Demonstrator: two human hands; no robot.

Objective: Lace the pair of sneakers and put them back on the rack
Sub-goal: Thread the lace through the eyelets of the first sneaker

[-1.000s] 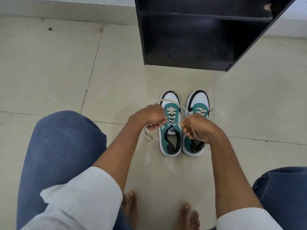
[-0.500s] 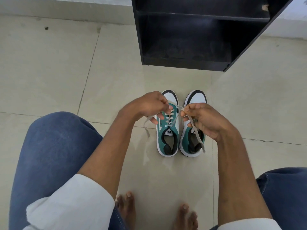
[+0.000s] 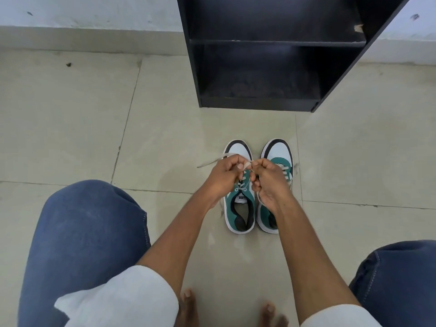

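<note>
We noted both hands over the left teal-and-white canvas sneaker [image 3: 240, 208], toe pointing toward the black wooden shoe rack [image 3: 259, 74]. Left hand [image 3: 224, 178] and right hand [image 3: 269, 182] each pinched an end of its cream flat lace [image 3: 212, 161], fingertips meeting. The right teal-and-white sneaker [image 3: 279, 156] sat just beside it. Judgement: knot comes next; both hands equally near.

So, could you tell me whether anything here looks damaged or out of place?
The black rack has a chipped spot on the front edge of its upper shelf, at the right end, where pale material shows through. A small dark speck lies on the floor tile at left. The sneakers stand neatly side by side.
</note>
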